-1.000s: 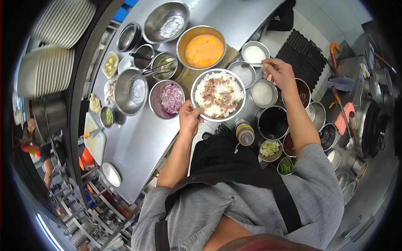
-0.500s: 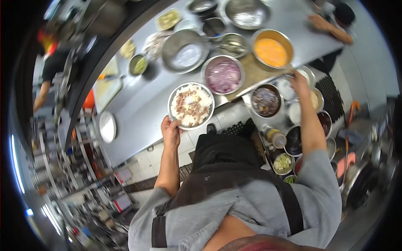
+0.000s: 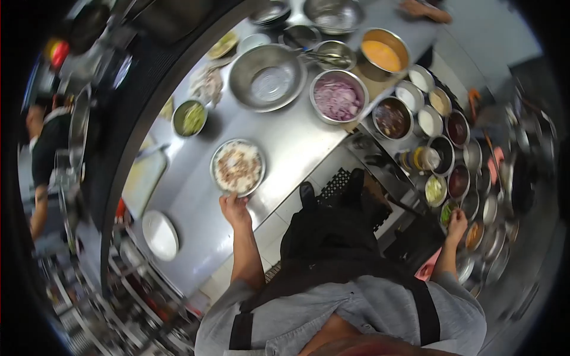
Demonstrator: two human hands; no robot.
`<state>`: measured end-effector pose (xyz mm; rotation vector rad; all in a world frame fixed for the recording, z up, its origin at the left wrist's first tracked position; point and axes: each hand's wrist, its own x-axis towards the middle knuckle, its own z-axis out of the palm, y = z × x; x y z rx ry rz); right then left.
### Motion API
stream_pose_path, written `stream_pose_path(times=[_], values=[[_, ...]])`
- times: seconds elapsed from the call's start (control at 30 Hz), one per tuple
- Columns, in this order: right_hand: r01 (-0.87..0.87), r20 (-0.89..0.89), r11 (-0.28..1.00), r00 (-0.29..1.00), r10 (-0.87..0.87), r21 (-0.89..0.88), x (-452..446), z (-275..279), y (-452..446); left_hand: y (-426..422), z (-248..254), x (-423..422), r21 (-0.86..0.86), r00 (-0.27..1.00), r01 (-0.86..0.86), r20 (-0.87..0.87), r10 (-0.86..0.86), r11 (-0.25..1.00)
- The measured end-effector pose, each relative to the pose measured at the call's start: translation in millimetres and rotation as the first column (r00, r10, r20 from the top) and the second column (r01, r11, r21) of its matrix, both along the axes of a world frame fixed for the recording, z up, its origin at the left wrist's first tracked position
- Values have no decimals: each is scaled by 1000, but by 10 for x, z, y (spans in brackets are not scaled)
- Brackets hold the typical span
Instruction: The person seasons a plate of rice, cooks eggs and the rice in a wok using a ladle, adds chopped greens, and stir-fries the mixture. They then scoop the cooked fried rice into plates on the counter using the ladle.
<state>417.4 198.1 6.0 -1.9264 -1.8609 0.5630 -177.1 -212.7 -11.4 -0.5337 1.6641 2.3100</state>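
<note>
A round metal bowl point(image 3: 237, 167) of white rice topped with brown chopped meat stands over the steel counter, near its front edge. My left hand point(image 3: 235, 211) grips its near rim. Off to the right, my right hand point(image 3: 457, 224) is closed, fingertips pinched at a small container of chopped greens point(image 3: 446, 213); what lies between them is too small to make out. Just behind that container is a bowl of pale chopped vegetable point(image 3: 435, 191). A squeeze bottle with a pale top point(image 3: 424, 158) lies among the neighbouring containers.
A bowl of chopped red onion point(image 3: 339, 97), a large empty-looking metal bowl point(image 3: 267, 78) and a pot of orange liquid point(image 3: 383, 53) stand behind. An oval white plate point(image 3: 160, 235) and a cutting board point(image 3: 142, 184) lie left. Other people's arms show at the far right and left.
My right hand has moved from the far containers down to the chopped greens nearer my body. The rice bowl has shifted left and away from me over the counter, with my left hand at its rim.
</note>
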Motion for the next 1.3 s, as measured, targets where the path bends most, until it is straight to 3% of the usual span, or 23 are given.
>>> stream_pose_path(times=[0.03,0.1,0.13,0.2,0.27,0.3,0.33,0.37,0.4,0.57,0.6,0.67,0.77,0.8,0.87,0.93,0.97,1.03,1.07,1.13,1.17,1.23,1.3], values=[[58,1,998,998,-58,17,62,165,-390,-13,51,40,107,998,14,51,-20,994],[199,195,972,965,-173,-125,-80,549,-1127,-32,66,136,257,981,87,144,-127,962],[261,187,959,953,-238,-107,188,327,-1301,-12,6,190,300,958,160,182,-221,940],[149,376,988,919,-120,-50,958,-213,-1955,163,-59,396,328,892,314,219,-395,891],[318,344,948,890,-301,6,643,8,-2386,459,-99,610,322,682,642,173,-710,695],[475,-145,879,874,-464,49,475,116,-2575,681,-41,752,297,575,739,190,-796,605],[400,203,912,889,-411,96,430,286,-2727,888,25,852,304,452,818,184,-873,488],[384,260,912,875,-409,141,417,414,-2915,1089,84,995,215,301,920,153,-941,329],[466,285,882,839,-464,64,487,484,-3112,1252,111,1193,122,145,980,123,-982,160],[685,8,592,651,-759,425,881,1014,-4302,1987,91,1963,-94,-322,937,139,-936,-336],[769,-6,508,553,-833,388,1024,1065,-4567,2124,-24,2132,-97,-418,898,121,-901,-430],[759,210,492,445,-870,426,1340,1034,-5072,2247,6,2752,-245,-526,799,161,-835,-550],[806,309,545,470,-827,232,1719,745,-5427,2181,-135,3816,-343,-692,621,183,-698,-705],[879,121,473,477,-871,-56,1828,767,-5375,2059,-212,4180,-315,-737,592,161,-656,-742],[883,-266,337,257,-929,-325,2164,404,-5366,1819,-664,4812,-263,-846,441,197,-495,-858],[931,-160,234,195,-968,-280,2266,362,-5298,1421,-1141,5392,-185,-860,281,386,-333,-942],[962,-62,216,209,-976,-166,2355,80,-5354,1174,-1305,5638,-173,-870,177,432,-237,-969],[946,-117,187,161,-980,-265,2229,471,-5402,699,-1820,6002,-42,-866,62,495,-75,-997],[931,-170,168,118,-978,-325,2175,502,-5496,486,-2284,6036,-108,-958,-89,282,55,-990],[974,-260,187,149,-954,-128,1975,440,-5909,3,-2284,6304,42,-823,96,565,-56,-994],[978,-258,180,147,-955,-108,1893,426,-6149,-181,-2314,6376,64,-821,88,570,-36,-994],[980,-248,141,103,-963,-139,1710,540,-6520,-506,-2369,6433,383,-796,464,576,-186,-799],[976,-240,108,60,-969,-190,1573,755,-6709,-632,-2277,6465,366,-750,547,614,-247,-753]])
